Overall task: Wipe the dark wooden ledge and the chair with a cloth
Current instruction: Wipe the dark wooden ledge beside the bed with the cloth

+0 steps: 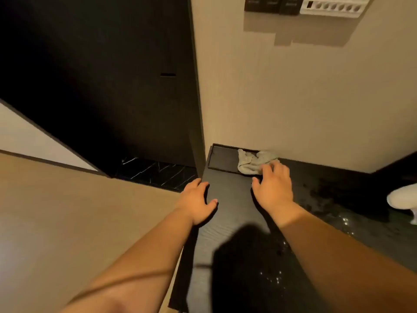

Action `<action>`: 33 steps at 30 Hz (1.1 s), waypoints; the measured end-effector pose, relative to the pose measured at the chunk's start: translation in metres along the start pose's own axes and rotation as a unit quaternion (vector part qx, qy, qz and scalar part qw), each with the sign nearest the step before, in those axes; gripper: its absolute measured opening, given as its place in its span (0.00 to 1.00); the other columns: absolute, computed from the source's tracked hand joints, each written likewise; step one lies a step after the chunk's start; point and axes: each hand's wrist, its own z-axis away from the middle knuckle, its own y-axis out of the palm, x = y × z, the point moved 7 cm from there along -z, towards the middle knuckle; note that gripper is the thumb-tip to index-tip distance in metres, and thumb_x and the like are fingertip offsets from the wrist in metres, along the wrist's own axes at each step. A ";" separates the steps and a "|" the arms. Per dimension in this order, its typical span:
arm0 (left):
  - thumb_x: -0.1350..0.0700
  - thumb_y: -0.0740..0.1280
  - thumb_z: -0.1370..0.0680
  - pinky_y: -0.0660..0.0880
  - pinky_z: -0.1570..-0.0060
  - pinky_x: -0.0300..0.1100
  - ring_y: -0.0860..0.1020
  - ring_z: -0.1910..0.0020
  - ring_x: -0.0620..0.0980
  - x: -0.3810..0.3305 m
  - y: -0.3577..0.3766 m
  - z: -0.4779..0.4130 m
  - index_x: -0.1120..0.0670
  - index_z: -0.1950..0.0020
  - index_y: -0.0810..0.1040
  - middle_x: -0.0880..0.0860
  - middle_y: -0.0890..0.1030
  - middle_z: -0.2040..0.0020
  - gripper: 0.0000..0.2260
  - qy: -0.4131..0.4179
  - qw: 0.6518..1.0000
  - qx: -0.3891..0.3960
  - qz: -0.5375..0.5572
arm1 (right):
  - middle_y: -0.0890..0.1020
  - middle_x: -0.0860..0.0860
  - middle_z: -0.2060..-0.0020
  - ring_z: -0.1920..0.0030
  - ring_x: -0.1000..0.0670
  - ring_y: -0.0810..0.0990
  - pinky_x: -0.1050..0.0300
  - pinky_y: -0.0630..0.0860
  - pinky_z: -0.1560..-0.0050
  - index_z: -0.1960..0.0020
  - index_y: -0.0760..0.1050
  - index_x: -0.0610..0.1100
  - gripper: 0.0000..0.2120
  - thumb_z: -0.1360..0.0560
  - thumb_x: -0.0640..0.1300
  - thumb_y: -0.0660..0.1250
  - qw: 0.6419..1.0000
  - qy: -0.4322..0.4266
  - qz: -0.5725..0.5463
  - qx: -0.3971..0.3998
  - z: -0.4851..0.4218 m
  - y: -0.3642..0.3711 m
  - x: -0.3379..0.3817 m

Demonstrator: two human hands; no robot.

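Note:
The dark wooden ledge (232,195) runs from the bottom of the view up to the beige wall. A crumpled light grey cloth (252,162) lies at its far end, partly inside a shallow black tray (220,158). My right hand (274,188) reaches over the ledge with fingers spread, its fingertips touching the near edge of the cloth. My left hand (196,201) rests on the ledge's left edge, fingers relaxed, thumb on the top surface. No chair is in view.
A dark door (108,86) and black marble threshold (158,172) lie to the left, above a pale wood floor (67,222). Right of the ledge is a dark speckled surface (349,211) with a white object (404,199) at its edge. Switch plates (270,4) hang on the wall.

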 end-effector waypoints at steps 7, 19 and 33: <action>0.37 0.68 0.21 0.61 0.22 0.51 0.56 0.17 0.58 0.011 0.031 -0.026 0.47 0.15 0.56 0.50 0.45 0.14 0.39 0.024 1.000 -0.005 -0.006 | 0.68 0.45 0.26 0.26 0.37 0.62 0.41 0.70 0.30 0.24 0.67 0.50 0.30 0.24 0.53 0.71 0.993 -0.056 0.105 0.015 -0.036 0.025 0.011; 0.38 0.66 0.19 0.61 0.22 0.53 0.54 0.17 0.57 0.013 0.028 -0.021 0.46 0.15 0.54 0.51 0.44 0.14 0.37 0.052 0.998 0.006 -0.034 | 0.78 0.49 0.55 0.45 0.43 0.76 0.44 0.65 0.33 0.47 0.77 0.45 0.09 0.18 0.47 0.60 0.992 -0.030 0.028 -0.115 -0.030 -0.031 0.023; 0.37 0.65 0.19 0.59 0.19 0.55 0.51 0.16 0.57 0.020 0.041 0.007 0.46 0.15 0.52 0.51 0.43 0.14 0.38 0.080 0.994 0.010 -0.073 | 0.63 0.43 0.21 0.22 0.37 0.62 0.41 0.68 0.25 0.18 0.60 0.52 0.31 0.19 0.42 0.64 0.999 -0.009 0.024 0.041 0.063 0.039 -0.023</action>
